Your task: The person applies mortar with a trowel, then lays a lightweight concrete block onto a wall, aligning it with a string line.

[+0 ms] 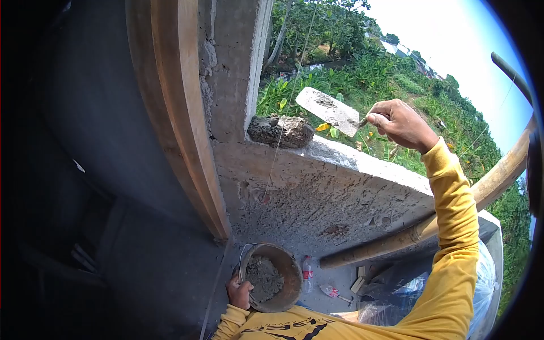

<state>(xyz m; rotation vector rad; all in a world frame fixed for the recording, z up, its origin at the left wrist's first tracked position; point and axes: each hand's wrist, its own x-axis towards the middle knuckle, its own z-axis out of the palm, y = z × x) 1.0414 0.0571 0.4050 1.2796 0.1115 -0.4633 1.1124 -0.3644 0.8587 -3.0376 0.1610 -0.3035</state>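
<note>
My right hand (401,124) is raised over the wall ledge, its fingers closed round the handle of a trowel (331,111). Some grey mortar clings to the trowel's flat blade. Low in front of my body, my left hand (239,292) grips the rim of a bucket (292,277). Wet grey mortar (264,279) lies inside the bucket. On the ledge, in the corner against the concrete column (229,73), sits a rough lump of mortar or masonry (281,131). A thin string hangs down in front of this lump.
The ledge (391,171) tops a rough wall (317,198). A bamboo pole (391,242) slants up to the right. Below are a plastic bottle (307,274), a smaller tool (334,292) and plastic sheeting (391,294). Wooden boards (175,113) stand left of the column; greenery lies outside.
</note>
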